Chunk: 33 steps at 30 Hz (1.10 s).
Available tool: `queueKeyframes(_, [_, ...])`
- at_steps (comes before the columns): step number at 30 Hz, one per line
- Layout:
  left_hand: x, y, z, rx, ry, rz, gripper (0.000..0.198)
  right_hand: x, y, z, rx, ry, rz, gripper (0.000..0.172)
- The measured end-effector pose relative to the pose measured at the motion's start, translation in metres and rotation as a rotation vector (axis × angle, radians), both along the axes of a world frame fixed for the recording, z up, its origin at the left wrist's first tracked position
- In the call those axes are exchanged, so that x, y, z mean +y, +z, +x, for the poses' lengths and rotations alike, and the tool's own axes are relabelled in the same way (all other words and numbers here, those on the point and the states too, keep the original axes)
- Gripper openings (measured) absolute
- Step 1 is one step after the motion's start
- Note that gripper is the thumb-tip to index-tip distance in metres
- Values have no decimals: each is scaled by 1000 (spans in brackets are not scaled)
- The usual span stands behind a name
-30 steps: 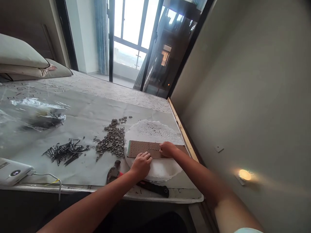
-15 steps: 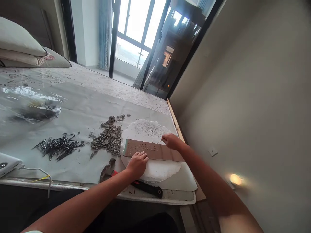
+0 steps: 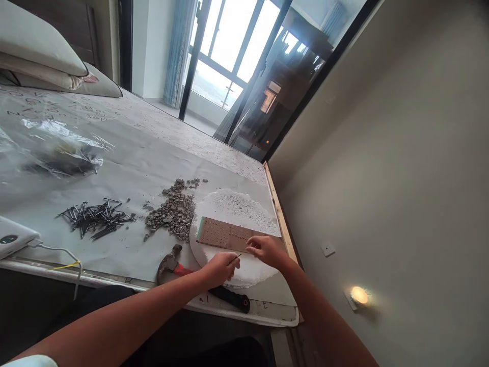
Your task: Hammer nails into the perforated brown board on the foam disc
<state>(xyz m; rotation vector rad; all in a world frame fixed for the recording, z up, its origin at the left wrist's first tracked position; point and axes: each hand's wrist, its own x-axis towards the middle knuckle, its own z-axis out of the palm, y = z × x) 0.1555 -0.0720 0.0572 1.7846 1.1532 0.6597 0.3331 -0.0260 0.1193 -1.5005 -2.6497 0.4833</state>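
Observation:
My left hand (image 3: 221, 268) is pinched on a thin dark nail (image 3: 238, 257), in front of a brown perforated strip (image 3: 217, 233). Just to the right, my right hand (image 3: 265, 251) has loosely curled fingers, thumb apart, with nothing visible in them; it covers part of the strip's right side. Rows of small holes run across the strip, and a few small bumps show near its middle. Beneath it is a white, rough-edged slab (image 3: 244, 204) with a pitted far surface. A claw hammer (image 3: 185, 270) with a red and black handle lies partly under my left forearm.
Left of the slab is a heap of grey rubble chips (image 3: 173, 211). Farther left lie a pile of nails (image 3: 95, 218), a clear plastic bag (image 3: 69, 153) with dark contents, and a white device (image 3: 15, 237) with a cable. A wooden edge (image 3: 280, 209) borders the wall.
My right hand has drawn back from the strip toward my left hand. My left hand has lifted off the strip and now holds the nail. The view has shifted slightly.

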Motion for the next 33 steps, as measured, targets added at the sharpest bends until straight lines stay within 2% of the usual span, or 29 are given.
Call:
queueKeyframes(3, [3,-5,-6,207,51,242,33,12,-10,-6,-117,-29,235,23])
queueKeyframes(7, [7,-15,-11,389,48,603,26,30,-31,-37,-243,15,286,27])
queueKeyframes(10, [12,-27,-17,469,43,728,19,43,-43,-58,-346,60,310,22])
queueKeyframes(14, [19,-38,-26,537,16,682,19,52,-53,-66,-451,128,328,19])
queueKeyframes(20, [20,-34,-30,473,-38,601,20,49,-61,-65,-499,220,326,22])
queueKeyframes(23, [20,-35,-28,429,-17,580,19,48,-63,-65,-496,232,319,21])
queueKeyframes(28, [21,-37,-27,391,1,561,18,48,-62,-63,-469,173,323,23])
queueKeyframes(33, [19,-30,-29,478,-53,547,17,47,-58,-61,-360,45,345,20])
